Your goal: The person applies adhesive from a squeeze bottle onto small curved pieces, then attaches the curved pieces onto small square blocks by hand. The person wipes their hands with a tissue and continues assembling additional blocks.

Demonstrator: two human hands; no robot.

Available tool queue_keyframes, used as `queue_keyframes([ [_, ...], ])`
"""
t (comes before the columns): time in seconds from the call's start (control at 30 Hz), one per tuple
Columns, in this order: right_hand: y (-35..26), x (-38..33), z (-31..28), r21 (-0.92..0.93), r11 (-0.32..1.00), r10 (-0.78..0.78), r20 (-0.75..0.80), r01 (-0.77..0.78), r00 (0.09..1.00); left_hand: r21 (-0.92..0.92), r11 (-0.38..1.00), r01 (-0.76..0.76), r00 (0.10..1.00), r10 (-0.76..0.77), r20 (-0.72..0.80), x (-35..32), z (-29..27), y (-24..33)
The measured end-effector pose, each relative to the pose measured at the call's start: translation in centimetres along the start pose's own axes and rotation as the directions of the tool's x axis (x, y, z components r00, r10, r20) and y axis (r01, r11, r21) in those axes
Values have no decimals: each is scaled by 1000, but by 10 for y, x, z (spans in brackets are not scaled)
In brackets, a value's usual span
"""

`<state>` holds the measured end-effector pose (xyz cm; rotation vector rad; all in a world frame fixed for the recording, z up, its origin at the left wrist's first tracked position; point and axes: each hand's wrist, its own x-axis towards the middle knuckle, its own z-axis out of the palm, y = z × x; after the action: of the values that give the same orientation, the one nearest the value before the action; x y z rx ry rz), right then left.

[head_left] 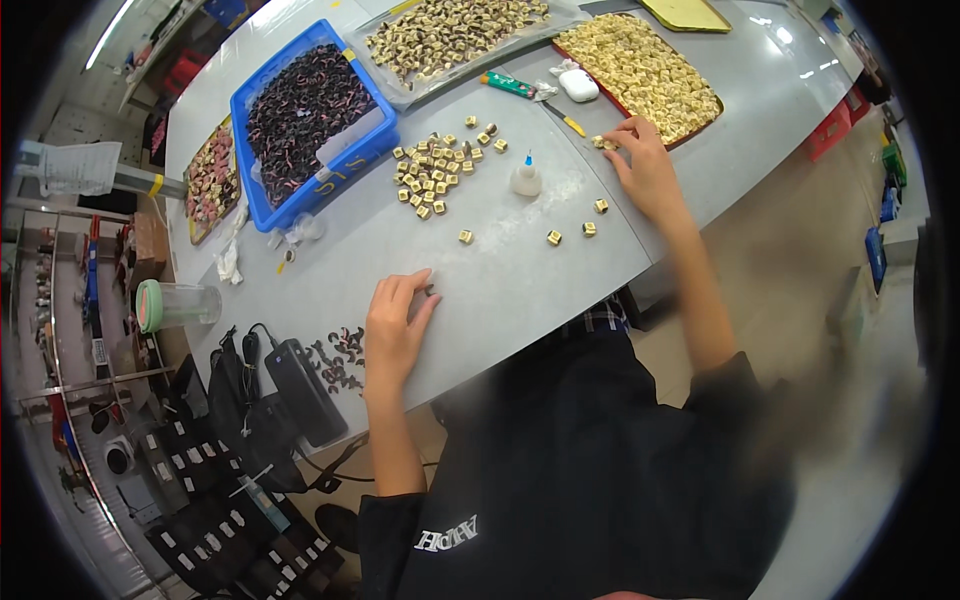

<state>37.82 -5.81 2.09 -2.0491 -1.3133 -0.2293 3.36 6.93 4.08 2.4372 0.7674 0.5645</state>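
Observation:
My left hand [392, 328] is over the near middle of the grey table, thumb and fingers pinching a small dark curved piece [430, 290]. Farther right, my right hand [645, 168] reaches beside the red tray [722, 108] of cream cubes, its fingertips closed on a small cream cube [601, 142]. Between the hands stands a small white squeeze bottle [526, 181] with a blue tip. Several cream cubes with dark backs form a loose cluster [436, 176] left of it. A single cube [466, 237] and a few others, such as a cube [554, 238], lie nearer.
A blue bin [330, 172] holds many dark and pink curved pieces. Behind are a clear tray [405, 98] of cubes, a green-handled cutter [508, 84] and a white case [578, 85]. Loose dark pieces [340, 360], a black power adapter [305, 390] and a clear jar [190, 305] sit left.

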Motion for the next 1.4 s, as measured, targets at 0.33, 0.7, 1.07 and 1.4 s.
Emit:
queue_keyframes([
  [0.33,-36,-19,-22,474,847,221,98,-241,970,-242,966,97,982,-132,-136,-18,20,13],
  [0.7,-107,-75,2,921,203,128,313,-334,941,-332,927,-174,958,81,-276,-17,35,37],
  [1.07,-144,-86,7,754,-33,13,657,-656,754,-273,917,-293,929,204,-310,-16,33,43],
  [1.4,-142,-87,6,735,-65,-60,672,-675,738,-302,885,-355,906,246,-344,-17,34,44],
])
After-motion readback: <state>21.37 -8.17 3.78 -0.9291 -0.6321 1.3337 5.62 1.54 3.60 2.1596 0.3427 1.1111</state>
